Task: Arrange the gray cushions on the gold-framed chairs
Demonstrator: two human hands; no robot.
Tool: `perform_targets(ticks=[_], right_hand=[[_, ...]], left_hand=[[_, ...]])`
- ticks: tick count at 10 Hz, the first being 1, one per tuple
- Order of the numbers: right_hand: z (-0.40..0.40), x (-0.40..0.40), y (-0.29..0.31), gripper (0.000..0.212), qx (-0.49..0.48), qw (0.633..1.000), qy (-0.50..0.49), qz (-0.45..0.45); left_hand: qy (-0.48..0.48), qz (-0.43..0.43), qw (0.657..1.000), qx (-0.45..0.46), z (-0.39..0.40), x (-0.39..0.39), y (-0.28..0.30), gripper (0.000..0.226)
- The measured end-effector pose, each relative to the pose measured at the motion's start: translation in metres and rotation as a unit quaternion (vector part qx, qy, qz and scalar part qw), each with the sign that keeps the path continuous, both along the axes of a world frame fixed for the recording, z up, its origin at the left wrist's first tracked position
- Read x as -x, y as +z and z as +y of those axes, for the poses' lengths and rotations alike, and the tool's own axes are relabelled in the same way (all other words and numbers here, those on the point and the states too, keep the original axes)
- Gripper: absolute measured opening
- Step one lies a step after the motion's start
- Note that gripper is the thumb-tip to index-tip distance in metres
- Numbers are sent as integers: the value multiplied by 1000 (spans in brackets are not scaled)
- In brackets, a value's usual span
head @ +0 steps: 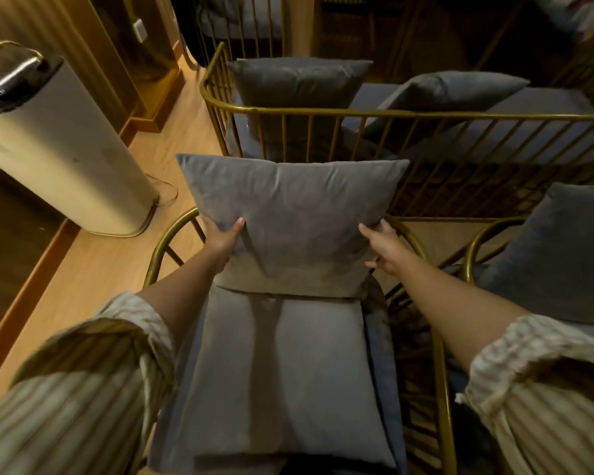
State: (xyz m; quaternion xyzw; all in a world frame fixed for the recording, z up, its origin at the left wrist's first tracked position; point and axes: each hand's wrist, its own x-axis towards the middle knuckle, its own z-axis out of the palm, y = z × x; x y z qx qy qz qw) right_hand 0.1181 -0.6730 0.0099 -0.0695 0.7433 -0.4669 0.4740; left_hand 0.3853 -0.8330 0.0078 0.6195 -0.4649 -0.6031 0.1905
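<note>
A square gray cushion (pixel 294 217) stands upright against the back of the gold-framed chair (pixel 155 258) right in front of me, its lower edge resting on the gray seat pad (pixel 282 371). My left hand (pixel 222 240) grips the cushion's lower left side, thumb on its face. At its lower right side, my right hand (pixel 383 248) is pressed with fingers spread. Two more gray cushions (pixel 299 82) (pixel 450 89) lean on the gold-framed bench (pixel 426 114) beyond. Another gray cushion (pixel 559 248) sits on the chair at the right.
A tall white cylindrical appliance (pixel 59 145) with a dark top stands on the wooden floor at the left, a cord trailing at its base. The gold rail of the right-hand chair (pixel 474 248) stands close to my right arm. A dark wooden wall runs along the left.
</note>
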Motion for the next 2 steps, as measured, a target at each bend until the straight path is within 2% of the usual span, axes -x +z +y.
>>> perform_targets(ticks=[1,2], right_hand=[[14,-5,8,71,-22,998,36,40],[33,-16,21,67,-28,993,81,79]], left_hand=[[-28,-1,1000,10,27,-9,8,90],[-59,-26,997,40,60,-13,18,82]])
